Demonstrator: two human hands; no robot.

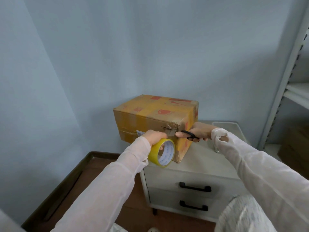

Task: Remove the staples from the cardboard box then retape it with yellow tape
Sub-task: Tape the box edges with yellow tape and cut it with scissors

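A brown cardboard box [155, 116] with red print and yellow tape bands stands on a white drawer cabinet [197, 166]. My left hand [154, 136] grips a roll of yellow tape [163, 152] held against the box's front side. A strip of tape runs from the roll to the box's near corner. My right hand [198, 131] holds black-handled scissors [188, 135], with the blades at that stretched strip by the corner. The blade tips are hard to make out.
A clear plastic tray [225, 125] lies on the cabinet behind my right hand. The cabinet has two drawers with black handles [194, 188]. A grey metal shelf [291, 84] stands at the right. Blue walls meet in the corner behind the box; the floor is dark wood.
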